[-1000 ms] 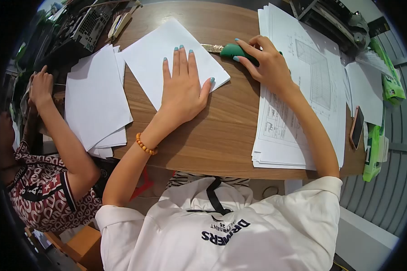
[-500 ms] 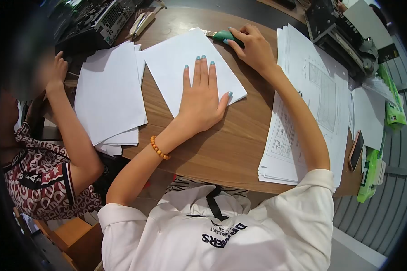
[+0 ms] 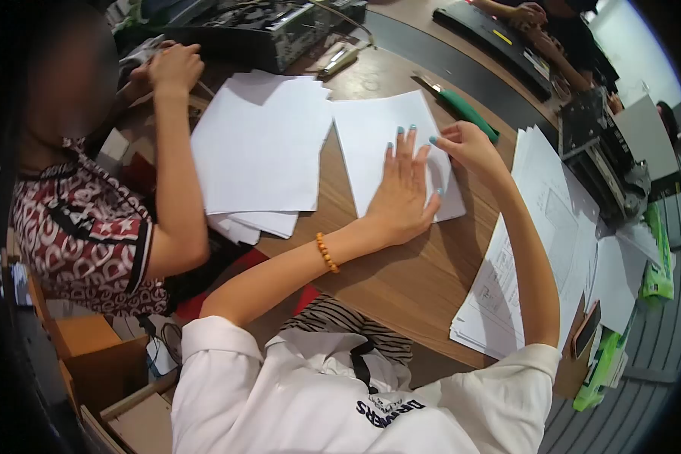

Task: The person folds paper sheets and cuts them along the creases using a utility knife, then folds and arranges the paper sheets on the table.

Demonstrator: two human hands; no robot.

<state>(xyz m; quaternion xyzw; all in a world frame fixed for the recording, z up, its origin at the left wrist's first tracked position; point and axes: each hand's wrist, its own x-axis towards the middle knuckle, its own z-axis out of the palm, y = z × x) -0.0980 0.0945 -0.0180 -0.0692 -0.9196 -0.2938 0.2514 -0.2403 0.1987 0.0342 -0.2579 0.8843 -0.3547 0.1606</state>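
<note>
A left hand [image 3: 402, 203] lies flat, grip wide, on white paper [image 3: 373, 129]; the right hand [image 3: 470, 148], its hold unclear, curls near a green-handled knife [image 3: 465, 112] on the desk [image 3: 397, 291].

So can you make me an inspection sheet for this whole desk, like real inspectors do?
Surface: brown wooden desk.
Job's things: white paper under the left hand; green-handled cutter lying beyond it, metal end showing.
Clutter: white paper pile on the left, printed sheets and phone on the right.
Hands: left hand spread on the paper; right hand has its fingers at the paper's edge, grip unclear.
Cables: a thin cord by the open metal case.
Surroundings: a neighbour's arm on the left; other people across the desk.
</note>
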